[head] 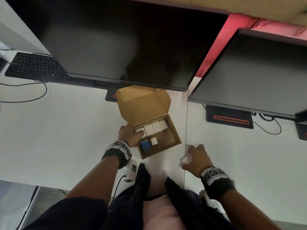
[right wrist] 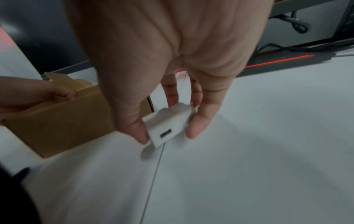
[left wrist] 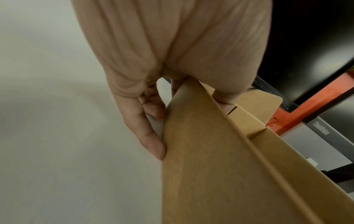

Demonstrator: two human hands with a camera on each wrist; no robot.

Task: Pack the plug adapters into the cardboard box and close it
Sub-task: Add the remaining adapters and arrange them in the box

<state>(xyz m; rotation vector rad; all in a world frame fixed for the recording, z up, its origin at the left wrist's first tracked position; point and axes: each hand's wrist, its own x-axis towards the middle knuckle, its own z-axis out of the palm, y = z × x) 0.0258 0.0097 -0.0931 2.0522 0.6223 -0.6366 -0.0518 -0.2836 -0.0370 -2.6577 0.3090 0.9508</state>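
An open cardboard box point(head: 175, 137) lies on the white desk, its lid point(head: 142, 107) standing up at the back. Inside lie several white plug adapters point(head: 156, 127) in a row, plus a blue one point(head: 145, 145) near the front left. My left hand point(head: 131, 136) grips the box's left wall point(left wrist: 201, 136), thumb inside and fingers point(left wrist: 151, 136) outside. My right hand point(head: 197, 157) is to the right of the box, just above the desk, pinching a white plug adapter point(right wrist: 170, 125) with a USB port between thumb and fingers.
A large dark monitor point(head: 126, 40) overhangs the box's lid, its stand base point(head: 111, 96) just behind. A second monitor point(head: 259, 72) and base point(head: 230, 119) stand at the right with cables. A black keyboard point(head: 33, 65) lies far left. A desk seam point(head: 186, 130) runs beside the box.
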